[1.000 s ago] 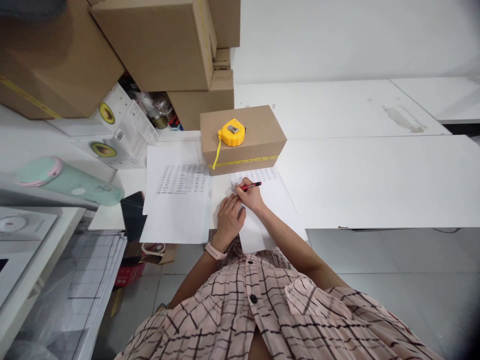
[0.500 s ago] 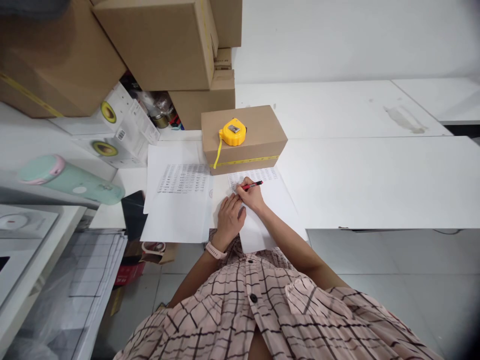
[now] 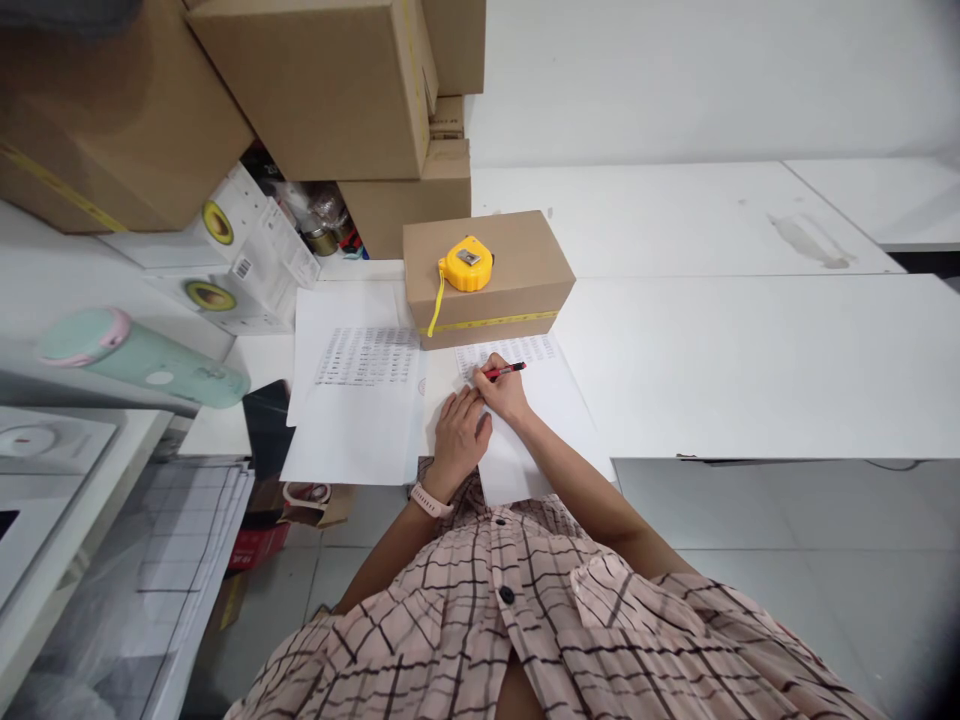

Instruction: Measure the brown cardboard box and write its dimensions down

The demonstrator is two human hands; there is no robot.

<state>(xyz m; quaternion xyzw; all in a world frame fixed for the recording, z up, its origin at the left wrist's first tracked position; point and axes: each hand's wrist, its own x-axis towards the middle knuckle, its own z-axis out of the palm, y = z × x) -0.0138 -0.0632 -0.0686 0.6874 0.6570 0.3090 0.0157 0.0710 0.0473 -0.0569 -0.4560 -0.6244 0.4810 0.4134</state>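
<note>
My right hand (image 3: 504, 392) is closed around a red pen (image 3: 504, 371), its tip on a printed sheet (image 3: 540, 400) lying on the white table (image 3: 750, 360). My left hand (image 3: 459, 435) lies flat on the same sheet, fingers stretched out, just left of the right hand. A second printed sheet (image 3: 356, 390) lies to the left. Just beyond the pen stands a small cardboard box (image 3: 510, 270) with a yellow tape measure (image 3: 465, 265) on top, its tape hanging down the front.
Large cardboard boxes (image 3: 322, 90) are stacked at the back left, with white product boxes (image 3: 240, 260) below them. A mint bottle (image 3: 142, 355) lies on a shelf at the left. Tape roll and red box (image 3: 259, 545) sit on the floor.
</note>
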